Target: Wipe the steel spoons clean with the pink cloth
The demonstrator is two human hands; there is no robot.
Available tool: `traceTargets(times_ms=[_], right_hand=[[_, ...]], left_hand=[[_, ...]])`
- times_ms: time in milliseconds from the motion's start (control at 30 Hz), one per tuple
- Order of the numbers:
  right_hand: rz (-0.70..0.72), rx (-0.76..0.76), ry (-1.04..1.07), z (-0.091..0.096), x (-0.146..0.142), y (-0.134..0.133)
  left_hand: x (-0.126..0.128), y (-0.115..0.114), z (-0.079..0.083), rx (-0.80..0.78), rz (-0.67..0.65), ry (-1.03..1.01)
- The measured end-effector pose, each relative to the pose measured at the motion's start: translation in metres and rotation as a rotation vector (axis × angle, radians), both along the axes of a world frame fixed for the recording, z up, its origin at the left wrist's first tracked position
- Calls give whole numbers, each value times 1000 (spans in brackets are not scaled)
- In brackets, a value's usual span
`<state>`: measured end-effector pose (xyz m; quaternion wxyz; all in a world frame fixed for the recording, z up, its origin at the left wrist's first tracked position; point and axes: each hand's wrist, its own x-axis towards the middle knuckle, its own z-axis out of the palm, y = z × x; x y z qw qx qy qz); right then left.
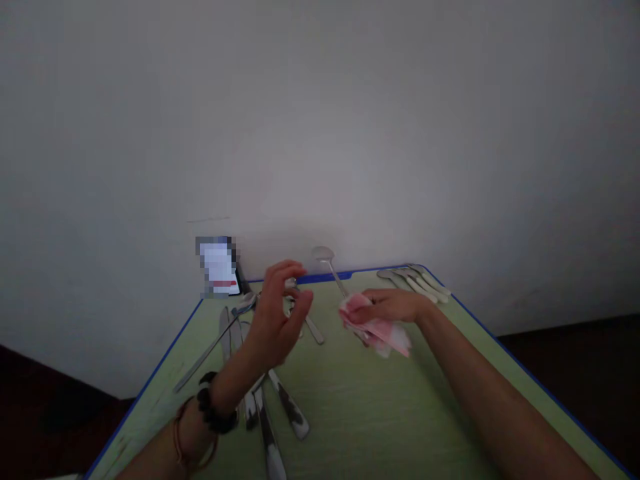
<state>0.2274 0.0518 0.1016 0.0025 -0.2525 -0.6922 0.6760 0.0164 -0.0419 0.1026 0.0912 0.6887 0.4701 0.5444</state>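
My right hand [383, 308] is closed around a crumpled pink and white cloth [380, 332], which wraps the handle of a long metal spoon [324, 255]. The spoon's bowl points up and away, toward the wall. My left hand [277, 317] is raised to the left of the spoon, its fingers curved and apart, with nothing between them. Below and behind that hand lies a pile of metal cutlery [270, 427], partly hidden by my hand and wrist. A long thin-handled utensil [205, 357] lies at the pile's left side.
A phone [218, 267] with a blurred screen leans against the wall [320, 133] at the table's back left. Several spoons with pale handles [425, 288] lie together at the back right corner. The green table [360, 413] has a blue edge.
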Motion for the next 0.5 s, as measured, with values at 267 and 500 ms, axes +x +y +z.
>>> traceTargets(times_ms=[267, 500], right_hand=[[60, 770, -302, 63, 11, -30], [-28, 925, -285, 91, 31, -47]], left_hand=[[-32, 15, 61, -53, 19, 629], [-11, 0, 69, -410, -223, 630]])
